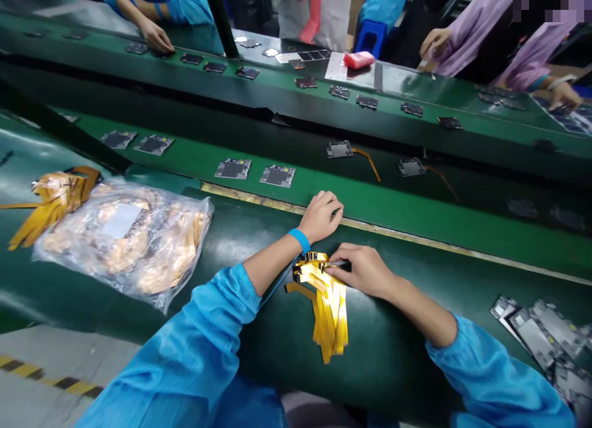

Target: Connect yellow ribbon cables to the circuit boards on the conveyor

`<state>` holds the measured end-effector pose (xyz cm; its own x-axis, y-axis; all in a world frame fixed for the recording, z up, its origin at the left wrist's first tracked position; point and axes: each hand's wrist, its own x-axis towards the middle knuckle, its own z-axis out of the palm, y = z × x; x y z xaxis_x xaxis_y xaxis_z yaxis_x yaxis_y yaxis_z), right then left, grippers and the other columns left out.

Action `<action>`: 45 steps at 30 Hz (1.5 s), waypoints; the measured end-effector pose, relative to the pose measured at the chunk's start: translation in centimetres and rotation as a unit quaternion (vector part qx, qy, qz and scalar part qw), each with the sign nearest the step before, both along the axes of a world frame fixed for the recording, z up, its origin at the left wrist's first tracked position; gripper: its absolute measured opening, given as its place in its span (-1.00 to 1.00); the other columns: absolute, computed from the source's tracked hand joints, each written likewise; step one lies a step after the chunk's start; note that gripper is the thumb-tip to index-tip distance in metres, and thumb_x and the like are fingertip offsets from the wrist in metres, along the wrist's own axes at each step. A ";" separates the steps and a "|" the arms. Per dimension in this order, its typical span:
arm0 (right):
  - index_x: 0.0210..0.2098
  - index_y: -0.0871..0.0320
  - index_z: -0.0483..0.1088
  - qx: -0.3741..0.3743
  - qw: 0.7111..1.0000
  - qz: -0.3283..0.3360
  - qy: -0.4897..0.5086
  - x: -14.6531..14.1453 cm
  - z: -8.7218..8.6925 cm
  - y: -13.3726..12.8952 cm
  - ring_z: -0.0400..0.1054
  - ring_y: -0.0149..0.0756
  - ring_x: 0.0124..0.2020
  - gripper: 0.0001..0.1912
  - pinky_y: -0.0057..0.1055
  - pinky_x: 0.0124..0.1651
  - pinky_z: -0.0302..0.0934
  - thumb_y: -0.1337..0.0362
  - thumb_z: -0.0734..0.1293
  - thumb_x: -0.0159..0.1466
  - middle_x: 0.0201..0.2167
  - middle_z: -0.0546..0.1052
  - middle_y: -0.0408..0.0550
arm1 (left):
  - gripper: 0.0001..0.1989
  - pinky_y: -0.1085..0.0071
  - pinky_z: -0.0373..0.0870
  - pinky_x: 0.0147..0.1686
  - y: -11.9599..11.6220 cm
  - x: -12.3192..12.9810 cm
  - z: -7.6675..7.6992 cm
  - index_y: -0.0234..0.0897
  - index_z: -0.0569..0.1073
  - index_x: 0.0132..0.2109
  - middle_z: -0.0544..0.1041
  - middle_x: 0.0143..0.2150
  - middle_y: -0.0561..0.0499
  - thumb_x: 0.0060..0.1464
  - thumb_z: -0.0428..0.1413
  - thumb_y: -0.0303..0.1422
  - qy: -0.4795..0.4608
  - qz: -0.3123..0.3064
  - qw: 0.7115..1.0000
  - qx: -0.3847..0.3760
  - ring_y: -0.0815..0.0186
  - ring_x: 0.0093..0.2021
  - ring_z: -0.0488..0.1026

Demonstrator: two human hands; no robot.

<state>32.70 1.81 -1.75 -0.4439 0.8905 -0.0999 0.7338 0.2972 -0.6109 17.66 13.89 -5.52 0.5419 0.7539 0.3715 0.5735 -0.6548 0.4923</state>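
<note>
My left hand (pixel 321 217), with a blue band at its wrist, is over the near edge of the green conveyor belt (pixel 351 207). Its fingers are loosely curled, with a gap at the thumb and nothing seen in them. Just below, my right hand (pixel 363 269) pinches slim grey tweezers (pixel 341 264), mostly hidden by the fingers. Their tip points left into a bunch of yellow-orange flex cables (pixel 330 311) with dark connector ends, lying on the green work surface. Beyond the left hand, a circuit board (pixel 277 176) and another circuit board (pixel 233 168) lie on the belt.
A clear bag of flex cables (pixel 124 230) lies left, beside a loose cable bundle (pixel 60 200). Stacked circuit boards (pixel 546 335) are at right. On the belt, one board (pixel 340 149) has a cable attached. Across the line, co-workers' hands (pixel 155 36) work near more boards.
</note>
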 end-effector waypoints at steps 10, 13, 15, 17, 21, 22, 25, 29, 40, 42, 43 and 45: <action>-0.30 0.06 0.57 -0.069 0.998 -0.008 -0.011 0.4 0.1 -0.6 0.48 -0.28 -0.31 -0.89 -0.42 -0.29 0.15 0.18 0.44 0.31 -0.30 0.62 -0.10 | -0.77 0.20 0.35 0.01 0.1 0.0 -0.2 -0.27 0.54 -0.18 0.47 -0.15 -0.12 0.32 -0.03 -0.41 -0.015 -0.005 1.000 -0.009 0.17 -0.06 0.36; -0.28 0.03 0.61 -0.080 0.995 -0.002 0.058 1.0 0.0 -0.6 0.51 -0.26 -0.27 -0.81 -0.41 -0.26 0.22 0.14 0.37 0.37 -0.27 0.65 -0.08 | -0.78 0.19 0.37 0.02 0.2 0.0 -0.3 -0.26 0.53 -0.19 0.47 -0.16 -0.10 0.31 -0.02 -0.42 -0.032 -0.006 0.999 -0.016 0.19 -0.07 0.38; -0.28 0.02 0.63 -0.097 0.989 -0.009 0.112 1.3 0.0 -0.6 0.53 -0.22 -0.25 -0.79 -0.39 -0.23 0.27 0.11 0.37 0.37 -0.25 0.67 -0.08 | -0.79 0.20 0.38 0.02 0.1 0.1 -0.3 -0.26 0.52 -0.20 0.48 -0.18 -0.09 0.31 -0.01 -0.43 -0.053 -0.002 0.998 -0.025 0.21 -0.08 0.39; -0.29 0.02 0.63 -0.117 0.981 -0.017 0.153 1.7 0.1 -0.6 0.54 -0.18 -0.26 -0.78 -0.35 -0.22 0.31 0.07 0.38 0.35 -0.27 0.68 -0.08 | -0.81 0.24 0.41 0.01 0.1 0.0 -0.2 -0.27 0.51 -0.21 0.49 -0.19 -0.08 0.31 0.00 -0.46 -0.070 0.006 0.997 -0.032 0.23 -0.09 0.41; -0.37 0.05 0.61 -0.129 0.970 -0.059 0.198 2.4 0.9 -0.2 0.51 -0.15 -0.35 -0.71 -0.31 -0.29 0.33 -0.01 0.42 0.28 -0.38 0.65 -0.07 | -0.84 0.29 0.44 -0.03 0.9 -1.0 0.3 -0.26 0.50 -0.19 0.51 -0.19 -0.07 0.30 0.03 -0.47 -0.072 0.024 0.997 -0.031 0.24 -0.09 0.45; -0.37 0.06 0.59 -0.123 0.968 -0.074 0.206 2.6 1.1 0.1 0.49 -0.17 -0.36 -0.70 -0.32 -0.30 0.33 -0.03 0.41 0.28 -0.40 0.64 -0.07 | -0.85 0.28 0.44 -0.03 1.4 -1.4 0.4 -0.26 0.50 -0.20 0.51 -0.19 -0.07 0.29 0.03 -0.46 -0.071 0.034 0.996 -0.031 0.23 -0.09 0.45; -0.35 0.09 0.54 -0.086 0.965 -0.112 0.220 3.3 1.5 1.2 0.42 -0.25 -0.39 -0.63 -0.37 -0.32 0.31 -0.08 0.37 0.31 -0.42 0.58 -0.08 | -0.87 0.23 0.42 0.00 3.6 -3.2 1.0 -0.25 0.49 -0.24 0.50 -0.18 -0.09 0.25 0.05 -0.44 -0.036 0.104 0.993 -0.036 0.17 -0.06 0.45; -0.37 0.11 0.44 -0.033 0.968 -0.127 0.215 3.8 1.1 3.8 0.33 -0.31 -0.40 -0.57 -0.40 -0.30 0.26 -0.13 0.30 0.35 -0.46 0.47 -0.13 | -0.88 0.19 0.39 0.01 6.6 -5.1 1.6 -0.21 0.50 -0.29 0.50 -0.15 -0.11 0.21 0.08 -0.36 0.084 0.192 0.977 -0.049 0.09 0.00 0.42; -0.19 0.17 0.53 -0.047 0.956 -0.174 0.230 2.6 -2.9 11.1 0.50 -0.17 -0.24 -0.62 -0.30 -0.15 0.35 -0.02 0.42 0.19 -0.26 0.64 0.00 | -0.90 0.14 0.44 -0.14 8.8 -4.2 2.3 -0.21 0.54 -0.31 0.54 -0.14 -0.19 0.11 0.13 -0.36 0.205 0.183 0.956 -0.102 -0.05 0.01 0.44; -0.25 0.18 0.54 -0.039 0.958 -0.177 0.222 2.3 -3.4 12.0 0.50 -0.17 -0.26 -0.67 -0.31 -0.18 0.34 0.02 0.41 0.20 -0.28 0.65 0.00 | -0.89 0.14 0.44 -0.13 9.0 -3.9 2.4 -0.22 0.55 -0.31 0.55 -0.14 -0.19 0.10 0.13 -0.36 0.210 0.177 0.956 -0.103 -0.05 0.01 0.46; -0.27 0.18 0.55 -0.033 0.959 -0.179 0.216 2.2 -3.6 12.5 0.50 -0.18 -0.28 -0.69 -0.33 -0.20 0.33 0.04 0.40 0.21 -0.31 0.65 -0.01 | -0.89 0.14 0.44 -0.13 9.0 -3.8 2.5 -0.22 0.56 -0.31 0.55 -0.15 -0.20 0.10 0.12 -0.37 0.212 0.173 0.956 -0.102 -0.05 0.00 0.46; -0.28 0.19 0.56 -0.017 0.963 -0.189 0.192 1.7 -3.8 13.4 0.48 -0.22 -0.33 -0.70 -0.37 -0.26 0.30 0.07 0.36 0.25 -0.35 0.63 -0.04 | -0.88 0.14 0.44 -0.13 9.1 -3.6 2.6 -0.24 0.56 -0.31 0.56 -0.16 -0.22 0.11 0.11 -0.39 0.216 0.170 0.957 -0.097 -0.05 -0.03 0.47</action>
